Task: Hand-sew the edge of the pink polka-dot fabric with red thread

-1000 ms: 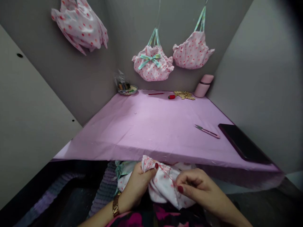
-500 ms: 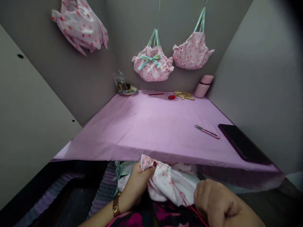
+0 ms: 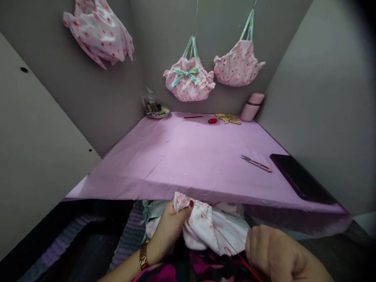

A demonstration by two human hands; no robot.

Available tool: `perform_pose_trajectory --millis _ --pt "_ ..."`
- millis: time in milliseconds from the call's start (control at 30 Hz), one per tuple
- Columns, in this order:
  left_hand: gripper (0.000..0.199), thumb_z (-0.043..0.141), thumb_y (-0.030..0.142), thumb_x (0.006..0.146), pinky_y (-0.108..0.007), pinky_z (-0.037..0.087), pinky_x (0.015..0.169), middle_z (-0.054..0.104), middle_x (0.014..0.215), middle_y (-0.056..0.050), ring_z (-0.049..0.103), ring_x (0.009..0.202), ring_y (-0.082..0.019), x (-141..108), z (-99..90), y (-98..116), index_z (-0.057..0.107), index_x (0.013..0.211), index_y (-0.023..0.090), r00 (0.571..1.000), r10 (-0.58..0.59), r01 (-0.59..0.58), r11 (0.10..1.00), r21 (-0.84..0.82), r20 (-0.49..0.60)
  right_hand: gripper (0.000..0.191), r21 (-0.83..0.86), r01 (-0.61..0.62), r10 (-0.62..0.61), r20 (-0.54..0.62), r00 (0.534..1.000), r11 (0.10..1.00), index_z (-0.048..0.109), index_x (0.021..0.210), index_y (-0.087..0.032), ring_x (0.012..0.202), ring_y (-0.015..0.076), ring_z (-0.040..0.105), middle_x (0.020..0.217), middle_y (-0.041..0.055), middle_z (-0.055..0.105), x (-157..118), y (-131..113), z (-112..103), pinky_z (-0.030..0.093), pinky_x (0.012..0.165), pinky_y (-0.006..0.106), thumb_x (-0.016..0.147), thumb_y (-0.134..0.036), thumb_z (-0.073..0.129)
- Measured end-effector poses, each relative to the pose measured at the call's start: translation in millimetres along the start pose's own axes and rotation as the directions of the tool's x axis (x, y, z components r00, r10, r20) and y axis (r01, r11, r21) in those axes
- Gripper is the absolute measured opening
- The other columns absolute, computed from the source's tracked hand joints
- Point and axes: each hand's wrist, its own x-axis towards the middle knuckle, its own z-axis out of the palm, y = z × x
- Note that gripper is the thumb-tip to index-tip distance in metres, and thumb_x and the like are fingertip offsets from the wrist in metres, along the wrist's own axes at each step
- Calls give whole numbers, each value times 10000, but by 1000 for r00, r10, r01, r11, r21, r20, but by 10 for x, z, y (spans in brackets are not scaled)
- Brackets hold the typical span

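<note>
Below the near edge of the purple-covered table (image 3: 202, 156), left hand (image 3: 172, 223) pinches dotted cloth (image 3: 198, 233), probably steadying it against red thread (image 3: 240, 255) running near right toward curled right hand (image 3: 273, 250), fingertips hidden, can't tell what it grips.

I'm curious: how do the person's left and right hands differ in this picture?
The left hand pinches the spotted cloth, thumb on top; the right hand is curled like a fist, its fingertips hidden, with red thread running toward it.
The left wears a gold wristband; none shows on the right.
The left shows a red thumbnail; no nail shows on the right.
Both are bare and near the table's front edge.
</note>
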Motion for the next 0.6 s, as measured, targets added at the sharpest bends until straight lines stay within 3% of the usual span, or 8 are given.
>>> perform_pose_trajectory --millis 67,133,167,200,267,367,600 --pt "100 592 189 742 -254 437 722 668 797 -51 589 774 -163 -1 3 0 631 819 137 1000 -2 2 1000 -12 20 491 -20 -118 112 -209 971 993 595 527 -184 447 87 392 451 -5 445 76 3 -58 306 464 217 656 -657 579" --pt "84 596 206 744 -249 432 703 659 776 -46 581 737 -152 0 10 5 626 778 134 999 -5 5 1000 -12 39 389 30 -259 240 -492 837 965 653 752 -195 491 88 397 550 -16 478 204 67 -89 310 471 205 654 -572 651" --pt "85 599 214 743 -247 430 686 653 757 -42 574 710 -146 0 15 9 622 756 133 999 -6 6 1000 -8 46 376 79 -303 291 -580 760 950 645 867 -201 501 85 394 578 -25 476 277 118 -87 309 472 198 679 -526 658" --pt "88 602 218 741 -245 427 668 646 736 -38 566 685 -140 0 19 14 619 743 132 999 -5 5 1000 -1 51 382 132 -321 332 -615 716 938 619 957 -203 504 82 393 593 -32 472 350 176 -71 310 474 193 707 -489 650" --pt "88 608 218 735 -239 420 632 634 694 -29 550 644 -131 -1 25 23 618 733 130 998 1 -2 1000 14 59 365 182 -326 370 -560 741 928 590 984 -176 526 82 412 619 -28 484 466 284 -12 333 500 195 746 -451 625" --pt "107 614 226 733 -243 417 617 630 683 -35 540 621 -128 -6 25 37 624 735 119 997 -4 3 1000 16 80 295 128 -310 332 -496 803 942 575 780 -137 558 86 430 634 -9 497 530 348 68 345 527 204 796 -431 568" --pt "173 651 274 720 -273 434 643 639 700 -61 559 632 -145 -20 38 70 632 738 104 995 -34 35 999 -10 93 310 -113 -362 249 -539 805 925 579 734 -135 598 113 452 642 15 511 429 221 -18 359 559 230 833 -422 517"
